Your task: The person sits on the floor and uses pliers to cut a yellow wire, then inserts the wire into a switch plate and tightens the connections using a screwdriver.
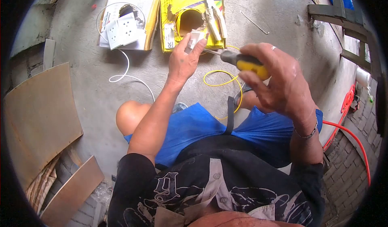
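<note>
Pinched in my left hand is a small white part, held over the front of the yellow box. My right hand grips a yellow and black screwdriver, its shaft pointing left to the white part. Where the tip meets the part is too small to make out. Pliers lie on the yellow box's right side. To its left, white socket plates rest on a white box. A yellow cable loops on the floor below the hands.
White cable curves over the concrete floor. A bent metal rod lies at the upper right. Boards lean at the left. Red hose runs along the right, below a wooden frame.
</note>
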`<state>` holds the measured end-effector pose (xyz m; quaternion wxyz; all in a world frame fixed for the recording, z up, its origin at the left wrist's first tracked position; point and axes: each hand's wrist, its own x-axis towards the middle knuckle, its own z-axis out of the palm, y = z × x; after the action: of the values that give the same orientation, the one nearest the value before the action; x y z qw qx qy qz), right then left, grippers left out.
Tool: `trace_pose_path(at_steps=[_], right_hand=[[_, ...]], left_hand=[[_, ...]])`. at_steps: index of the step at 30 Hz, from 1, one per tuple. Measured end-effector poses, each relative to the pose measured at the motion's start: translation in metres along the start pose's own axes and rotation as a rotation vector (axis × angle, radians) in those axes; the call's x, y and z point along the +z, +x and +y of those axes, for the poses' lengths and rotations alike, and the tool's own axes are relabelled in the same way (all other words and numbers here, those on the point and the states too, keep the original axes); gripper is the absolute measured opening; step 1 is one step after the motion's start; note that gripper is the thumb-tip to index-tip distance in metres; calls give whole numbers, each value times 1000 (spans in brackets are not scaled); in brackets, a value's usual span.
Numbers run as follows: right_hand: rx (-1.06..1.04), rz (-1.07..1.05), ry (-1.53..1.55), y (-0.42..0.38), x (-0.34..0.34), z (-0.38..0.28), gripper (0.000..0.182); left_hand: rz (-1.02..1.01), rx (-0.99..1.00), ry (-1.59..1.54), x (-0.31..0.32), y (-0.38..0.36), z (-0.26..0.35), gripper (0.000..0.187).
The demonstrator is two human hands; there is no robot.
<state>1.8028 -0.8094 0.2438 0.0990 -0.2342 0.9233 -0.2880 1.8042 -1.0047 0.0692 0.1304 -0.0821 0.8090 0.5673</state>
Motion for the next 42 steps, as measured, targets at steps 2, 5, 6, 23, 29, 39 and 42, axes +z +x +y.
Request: trace_pose_path(at_steps=[2,5,6,23,29,39,42], right_hand=[[85,-20,4,-2,1,-6,37],[337,-103,68,0,1,-5,39],[161,-28,37,0,2,-1,39],[203,-58,28,1,2,-5,40],[156,-142,-30,-1,-3,-3,35],[543,276,69,-6,-12,96,35],[815,316,382,-11,43,169,39]], left_hand=[[67,69,29,2,0,-6,68],[28,26,17,1,0,-5,72],[54,41,27,3,2,-9,74],[-69,-67,-34,-5,4,2,79],[67,25,-34,1,9,-24,71],[-49,-259,-516,-16,22,-17,56],[-159,-289,-862,-19,29,-12,55]])
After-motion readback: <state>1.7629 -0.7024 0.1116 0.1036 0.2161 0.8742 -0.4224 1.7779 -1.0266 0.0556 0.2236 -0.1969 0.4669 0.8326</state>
